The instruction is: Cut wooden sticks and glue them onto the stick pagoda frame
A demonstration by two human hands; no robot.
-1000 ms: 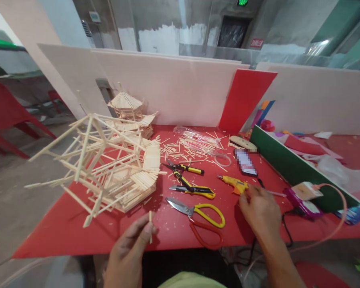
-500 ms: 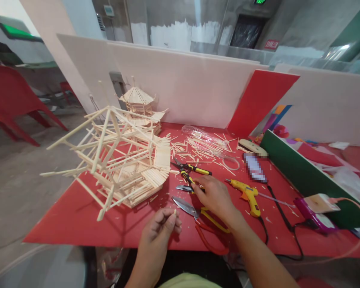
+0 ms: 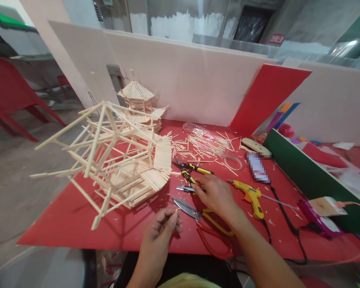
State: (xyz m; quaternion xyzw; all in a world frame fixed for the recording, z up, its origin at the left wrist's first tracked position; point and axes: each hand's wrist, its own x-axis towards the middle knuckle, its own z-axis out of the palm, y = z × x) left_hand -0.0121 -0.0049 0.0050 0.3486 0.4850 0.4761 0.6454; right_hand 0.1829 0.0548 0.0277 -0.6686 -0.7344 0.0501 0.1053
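My left hand (image 3: 162, 231) is closed near the table's front edge, pinching a short piece of wooden stick (image 3: 176, 212) between thumb and fingertips. My right hand (image 3: 216, 195) is bent over the tools, its fingers closed at the lower handle of yellow-and-black pliers (image 3: 187, 176); the palm hides the end of that handle. A blade (image 3: 184, 189) with a dark handle runs under the same hand. Just below lie large shears (image 3: 186, 208) with red and yellow handles, partly under my right forearm. An open-framed stick model of a tiered pavilion (image 3: 117, 160) stands left of both hands.
A finished-looking pagoda model (image 3: 136, 98) stands behind. Loose sticks (image 3: 204, 146) and a plastic wrapper lie mid-table. To the right are a yellow glue gun (image 3: 249, 196), a phone (image 3: 258, 168), cables, a power bank (image 3: 318, 220) and a green-sided box (image 3: 315, 180). White boards (image 3: 183, 80) rise behind.
The camera view has shifted slightly. Both hands keep nearly the same places and grips, and the tools and models stay where they were on the table.
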